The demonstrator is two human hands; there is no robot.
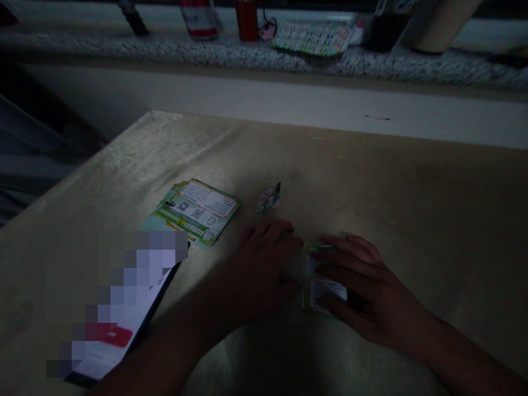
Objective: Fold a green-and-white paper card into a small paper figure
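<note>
Dimly made out plenty of print, but could read little of it with certainty. On the table (350, 176), smooth and yellowish-brown with a patch of soft sheen, saw a stack of green leaflets (202, 206), glossy, rectangular and slightly fanned at the left. On the top sheet, noticed a white panel of tiny text edged in orange, two square QR codes, a round emblem and a band of bold pale lettering, too blurred to spell out. Spotted a matching leaflet (325, 290) well to the right of the stack, flat on the table beneath the right hand (371, 291), with another orange-edged text panel showing near the thumb. Found the grip of the right hand spread loosely over that leaflet, not clasped around it. Found the grip of the left hand (268, 269) unclosed and empty, fingers slightly bent, between the stack and the covered leaflet. Beyond the left fingers, saw a small, pointed, creased paper piece (270, 199) with unreadable print. Beside the left forearm (198, 330), noted a slim, dark-edged phone (132, 311), lit and largely pixelated, with a red block on its screen. Along the speckled stone ledge (165, 55), picked out a red-and-pale can (199, 22) with blurred lettering, a reddish cylindrical container (247, 22), a crinkled packet (309, 37) patterned in red and green, a dark bottle (383, 27) with cut-off white letters and a beige cylinder (441, 25).
</note>
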